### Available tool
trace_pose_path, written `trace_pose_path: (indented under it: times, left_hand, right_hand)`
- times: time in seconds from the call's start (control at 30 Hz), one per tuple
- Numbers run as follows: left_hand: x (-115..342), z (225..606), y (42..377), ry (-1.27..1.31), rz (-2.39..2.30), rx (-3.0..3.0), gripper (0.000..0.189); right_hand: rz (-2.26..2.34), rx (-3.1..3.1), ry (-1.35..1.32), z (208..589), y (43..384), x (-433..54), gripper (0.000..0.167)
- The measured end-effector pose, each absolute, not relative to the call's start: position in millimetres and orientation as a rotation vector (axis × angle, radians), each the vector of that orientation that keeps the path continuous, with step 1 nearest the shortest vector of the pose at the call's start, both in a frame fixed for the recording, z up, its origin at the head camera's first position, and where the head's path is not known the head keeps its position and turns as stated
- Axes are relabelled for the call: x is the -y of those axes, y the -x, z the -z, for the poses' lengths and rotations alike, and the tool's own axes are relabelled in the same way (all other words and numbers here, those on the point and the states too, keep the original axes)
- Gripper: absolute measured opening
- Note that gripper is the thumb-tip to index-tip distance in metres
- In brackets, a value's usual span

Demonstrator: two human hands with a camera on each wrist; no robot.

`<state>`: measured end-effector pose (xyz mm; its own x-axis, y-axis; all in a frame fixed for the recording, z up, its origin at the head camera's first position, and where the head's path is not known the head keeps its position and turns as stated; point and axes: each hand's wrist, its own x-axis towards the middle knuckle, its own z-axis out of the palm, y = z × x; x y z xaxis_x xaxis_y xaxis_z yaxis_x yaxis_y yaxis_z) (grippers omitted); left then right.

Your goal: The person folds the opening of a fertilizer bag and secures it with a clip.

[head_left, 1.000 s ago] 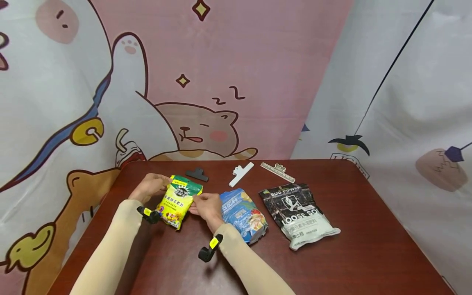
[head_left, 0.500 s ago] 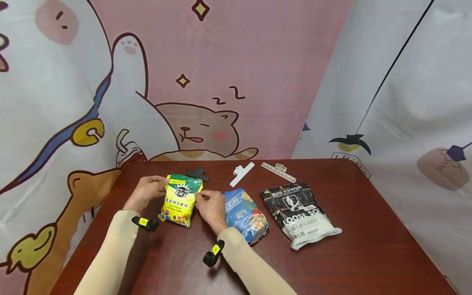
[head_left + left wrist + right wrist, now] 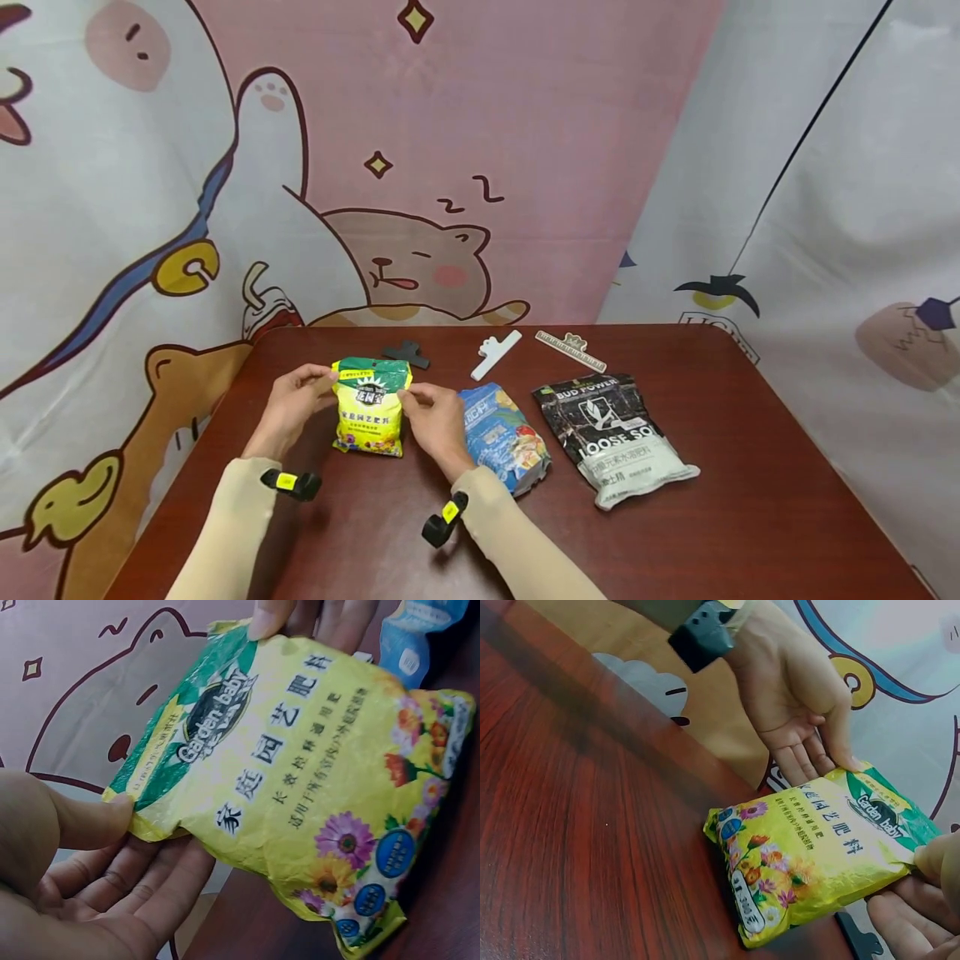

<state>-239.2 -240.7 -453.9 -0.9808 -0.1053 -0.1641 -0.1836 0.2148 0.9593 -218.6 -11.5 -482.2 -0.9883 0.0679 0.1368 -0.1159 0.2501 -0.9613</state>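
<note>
A yellow and green fertilizer bag [image 3: 370, 417] printed with flowers stands nearly upright between both hands on the left part of the table. My left hand [image 3: 291, 410] pinches its upper left edge; in the left wrist view the thumb [image 3: 97, 821] lies on the front and the fingers pass behind. At the opposite upper edge my right hand [image 3: 437, 421] pinches the bag between thumb and fingers, as the right wrist view also shows. The bag's lower edge is down at the tabletop in the right wrist view. Its back is hidden.
Just behind the bag lies a black clip [image 3: 407, 353]. A white clip [image 3: 496, 355] and a ruler-like clip [image 3: 571, 351] lie along the back. Right of my right hand rest a blue bag [image 3: 502, 437] and a black and white bag [image 3: 613, 437] on the brown table [image 3: 712, 550].
The yellow bag has turned from tilted to nearly straight and come more upright. Both hands have moved slightly with it, keeping their pinch on its edges.
</note>
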Motion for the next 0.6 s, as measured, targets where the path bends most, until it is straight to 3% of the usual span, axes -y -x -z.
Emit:
trace_pose_path:
  times: [0.6]
  left_hand:
    - [231,478,207,0.3,-2.148,-2.35,0.026]
  right_hand:
    - [-1.939,2.266,-0.11,485,215,0,0.014]
